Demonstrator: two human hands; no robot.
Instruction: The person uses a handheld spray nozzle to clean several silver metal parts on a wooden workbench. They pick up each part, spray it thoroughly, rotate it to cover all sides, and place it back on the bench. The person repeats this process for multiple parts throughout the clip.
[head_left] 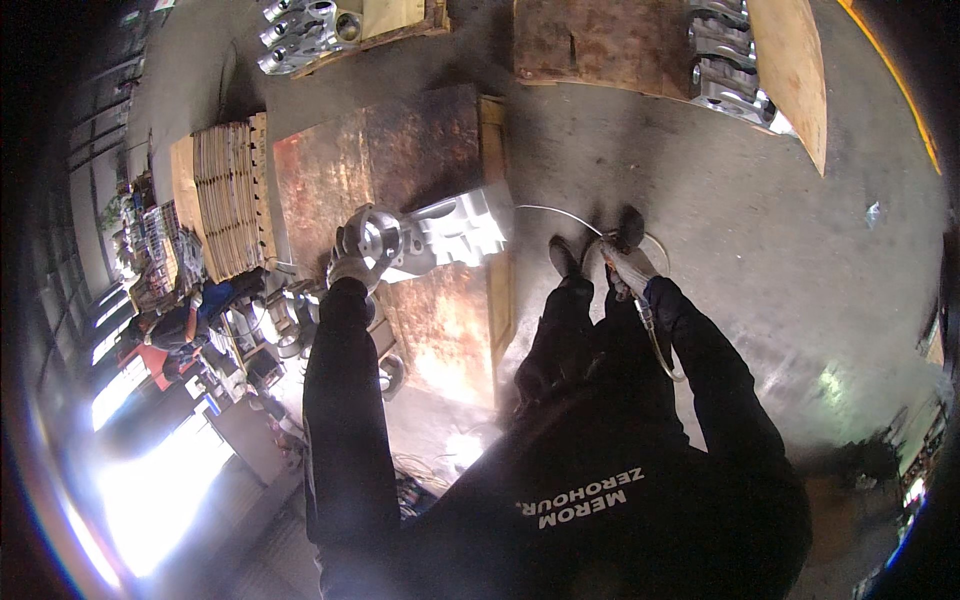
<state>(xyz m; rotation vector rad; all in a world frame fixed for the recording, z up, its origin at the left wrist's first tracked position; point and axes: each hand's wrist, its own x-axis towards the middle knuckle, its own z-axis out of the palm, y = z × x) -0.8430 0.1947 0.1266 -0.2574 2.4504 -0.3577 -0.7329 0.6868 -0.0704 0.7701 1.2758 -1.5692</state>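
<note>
A silver machined metal casting [455, 232], with a round bored end and a blocky ribbed end, lies over a worn brown tabletop [335, 165]. My left hand [352, 268], in a pale glove, closes around its round end at the left. Out to the right, my gloved right hand [630, 272] grips what looks like an air blow gun [642, 310], partly hidden by the fingers. From that hand a thin curved tube [560, 211] reaches left, its tip near the casting's ribbed end. A pale hose [668, 365] loops below the hand.
Several metal castings [290, 315] crowd the left side of the table. Beyond it stands a stack of brown sheets [228, 195]. Further castings [728, 60] sit on another brown surface [600, 45] at the far right. A person [175, 330] is at the far left.
</note>
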